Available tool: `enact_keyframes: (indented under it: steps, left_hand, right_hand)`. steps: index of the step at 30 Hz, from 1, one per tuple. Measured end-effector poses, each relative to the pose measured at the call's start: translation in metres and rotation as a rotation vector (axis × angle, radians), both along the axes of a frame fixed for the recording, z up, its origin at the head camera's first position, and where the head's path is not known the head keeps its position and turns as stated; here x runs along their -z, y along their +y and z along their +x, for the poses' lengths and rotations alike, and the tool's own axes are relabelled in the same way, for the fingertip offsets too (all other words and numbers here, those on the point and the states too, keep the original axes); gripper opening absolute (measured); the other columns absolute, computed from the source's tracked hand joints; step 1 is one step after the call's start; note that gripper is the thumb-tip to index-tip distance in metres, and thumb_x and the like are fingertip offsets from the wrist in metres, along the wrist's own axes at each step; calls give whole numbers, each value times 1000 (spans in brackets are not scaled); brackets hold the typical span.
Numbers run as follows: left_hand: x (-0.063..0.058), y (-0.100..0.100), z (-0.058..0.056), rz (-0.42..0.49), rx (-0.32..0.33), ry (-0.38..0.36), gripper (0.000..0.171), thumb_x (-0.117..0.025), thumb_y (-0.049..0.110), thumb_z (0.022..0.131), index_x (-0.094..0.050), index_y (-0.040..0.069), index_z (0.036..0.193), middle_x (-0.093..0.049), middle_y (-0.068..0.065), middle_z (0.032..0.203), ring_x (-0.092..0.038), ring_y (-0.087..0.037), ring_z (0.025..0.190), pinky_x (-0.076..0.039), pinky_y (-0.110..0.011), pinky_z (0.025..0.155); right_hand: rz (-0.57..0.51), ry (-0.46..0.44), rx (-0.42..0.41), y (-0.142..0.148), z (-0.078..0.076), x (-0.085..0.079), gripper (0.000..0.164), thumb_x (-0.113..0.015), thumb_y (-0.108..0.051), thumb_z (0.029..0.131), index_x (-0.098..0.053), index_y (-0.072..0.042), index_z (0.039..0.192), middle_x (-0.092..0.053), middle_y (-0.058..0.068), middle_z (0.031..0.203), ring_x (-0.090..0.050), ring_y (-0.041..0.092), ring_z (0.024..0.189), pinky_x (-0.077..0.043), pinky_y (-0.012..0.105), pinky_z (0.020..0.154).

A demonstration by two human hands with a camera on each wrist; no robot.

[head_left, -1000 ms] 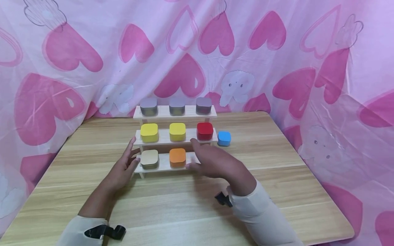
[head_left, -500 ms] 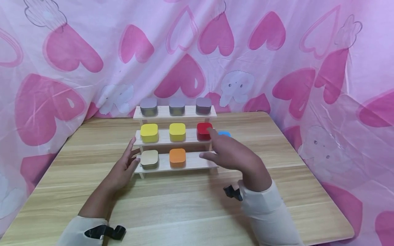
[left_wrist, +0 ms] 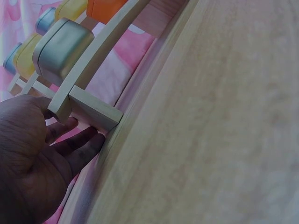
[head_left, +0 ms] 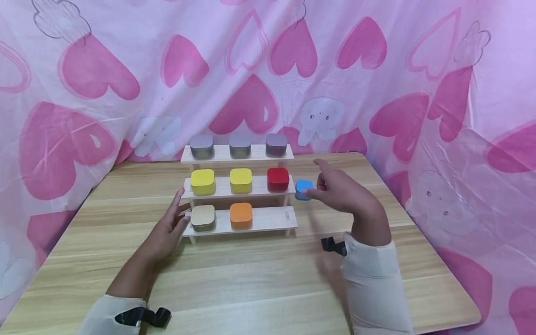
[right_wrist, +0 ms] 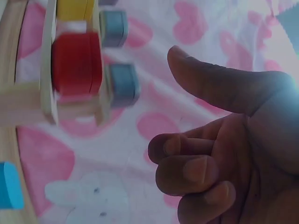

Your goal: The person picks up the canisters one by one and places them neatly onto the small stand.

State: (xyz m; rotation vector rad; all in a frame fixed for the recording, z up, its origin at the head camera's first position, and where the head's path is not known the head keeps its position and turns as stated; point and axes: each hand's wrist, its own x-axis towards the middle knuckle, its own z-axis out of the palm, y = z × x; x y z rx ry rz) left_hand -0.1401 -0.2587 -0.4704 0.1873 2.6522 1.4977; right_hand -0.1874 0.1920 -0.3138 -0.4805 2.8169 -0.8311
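A three-step wooden rack carries small rounded-square tins. My left hand grips the left end of its lowest step; in the left wrist view its fingers lie against the end leg. On that step sit a cream-gold tin and an orange tin. My right hand hovers right of the rack holding nothing, thumb extended and several fingers curled. In the head view its thumb tip overlaps a blue tin standing on the table beside the middle step. The right wrist view shows the blue tin apart from the hand.
The middle step bears two yellow tins, one of them at the left end, and a red tin. Several grey tins, including a middle one, line the top step. A pink heart-print cloth hangs behind the wooden table.
My right hand has moved right and back, from in front of the lowest step past the red tin to over the blue tin. The left hand has stayed put.
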Motion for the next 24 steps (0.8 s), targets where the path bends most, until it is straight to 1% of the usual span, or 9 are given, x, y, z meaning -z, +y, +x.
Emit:
enact_keyframes:
  steps: [4, 10, 14, 18, 20, 24]
  left_hand:
    - [0, 0, 0, 1, 0, -7, 89, -51, 27, 118, 15, 59, 167, -31, -27, 177, -39, -57, 158, -33, -73, 126]
    - [1, 0, -1, -12, -6, 0, 88, -50, 28, 118, 15, 60, 167, -32, -27, 177, -40, -57, 158, -33, -72, 126]
    - [3, 0, -1, -10, -5, -3, 87, -49, 29, 118, 15, 60, 167, -32, -26, 177, -39, -56, 158, -33, -72, 126]
    - [4, 0, -1, -7, -5, -9, 86, -49, 31, 118, 15, 62, 166, -31, -25, 178, -39, -56, 159, -32, -72, 127]
    - [4, 0, -1, -9, -8, -9, 86, -49, 31, 118, 15, 63, 165, -31, -25, 178, -39, -55, 159, -32, -72, 127]
    - [4, 0, -1, -7, -6, -1, 85, -48, 32, 118, 15, 62, 166, -31, -26, 178, -38, -55, 159, -32, -73, 127]
  right_hand:
    - [-4, -9, 13, 14, -11, 6, 98, -78, -30, 101, -17, -5, 173, -58, 10, 90, -55, 23, 78, -51, 34, 67]
    - [-18, -59, 54, 22, -26, 15, 100, -77, -34, 102, -13, -11, 176, -60, 15, 99, -60, 25, 80, -55, 34, 70]
    - [-45, -113, 67, 26, -38, 27, 98, -76, -33, 103, -14, -14, 177, -62, 17, 104, -62, 25, 77, -57, 33, 70]
    - [-56, -171, 75, 31, -50, 42, 96, -75, -32, 104, -15, -18, 177, -62, 19, 106, -60, 23, 71, -55, 33, 70]
    - [-53, -190, 89, 33, -55, 48, 96, -76, -32, 104, -16, -22, 177, -62, 19, 107, -60, 23, 70, -54, 34, 70]
    - [-55, -205, 111, 37, -65, 59, 95, -77, -33, 103, -17, -23, 177, -60, 20, 112, -61, 23, 72, -54, 34, 72]
